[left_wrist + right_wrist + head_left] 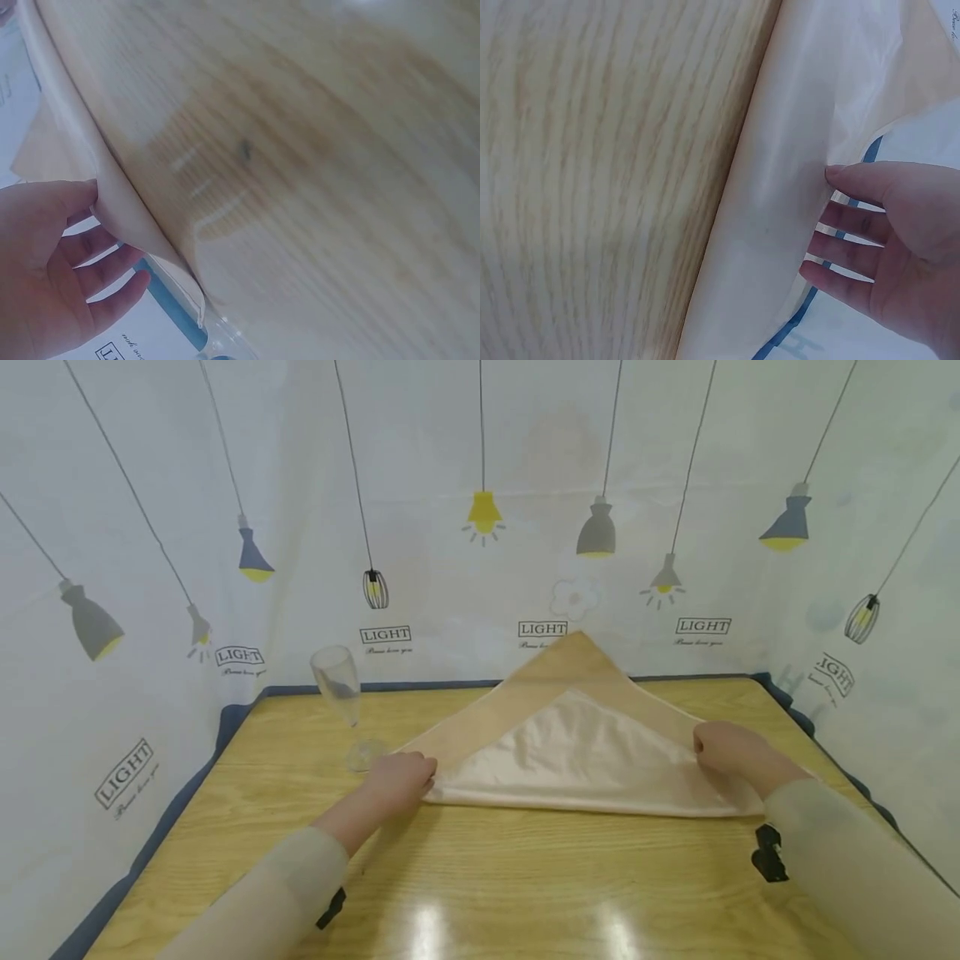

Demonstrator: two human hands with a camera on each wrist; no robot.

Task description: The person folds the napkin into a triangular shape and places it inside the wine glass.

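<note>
One left hand and one right hand are pinching a cream, satiny, triangular cloth near its side corners, forefinger tips hiding behind it, over a yellowish wood-grain table. Folding is seemingly underway, probably calling next for rolling the front edge evenly; a pale cream sleeve is covering the right corner.

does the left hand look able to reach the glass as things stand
Probably yes: the glass stands upright and uncovered close to the left hand, but that hand pinches the cloth and would likely need to let go first.
</note>
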